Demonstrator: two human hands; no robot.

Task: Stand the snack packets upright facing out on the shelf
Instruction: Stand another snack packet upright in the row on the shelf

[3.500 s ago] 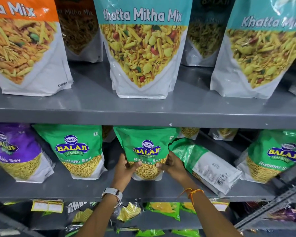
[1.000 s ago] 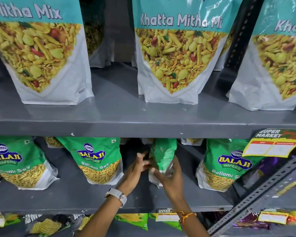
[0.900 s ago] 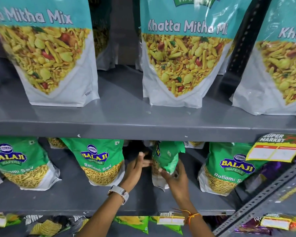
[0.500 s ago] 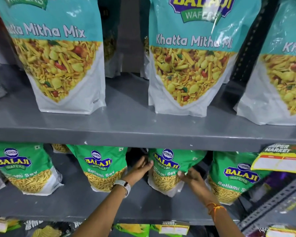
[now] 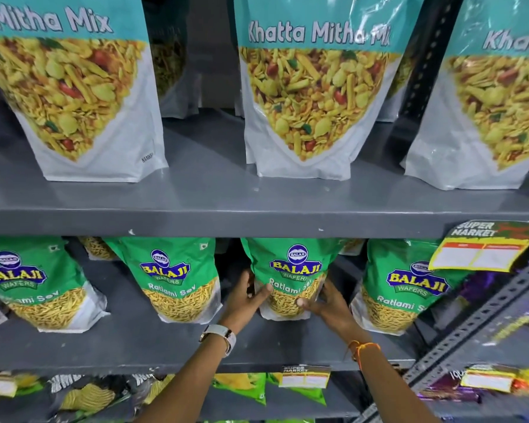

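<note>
A green Ratlami Sev packet (image 5: 293, 264) stands upright on the grey middle shelf (image 5: 171, 346), its front facing out. My left hand (image 5: 245, 300) grips its lower left side, thumb across the front. My right hand (image 5: 324, 303) grips its lower right side, thumb on the front. Three more green Ratlami Sev packets stand upright facing out: one at far left (image 5: 34, 282), one left of the held packet (image 5: 177, 276), one to the right (image 5: 406, 285).
Large teal Khatta Mitha Mix pouches (image 5: 315, 87) stand on the upper shelf (image 5: 257, 221). A yellow price tag (image 5: 483, 251) hangs at the upper shelf's right edge. A slotted metal upright (image 5: 483, 319) runs diagonally at right. Chip packets (image 5: 86, 395) lie on the bottom shelf.
The packet was held edge-on with its side toward me; both hands have turned it face out and set it upright on the shelf. The view has shifted slightly.
</note>
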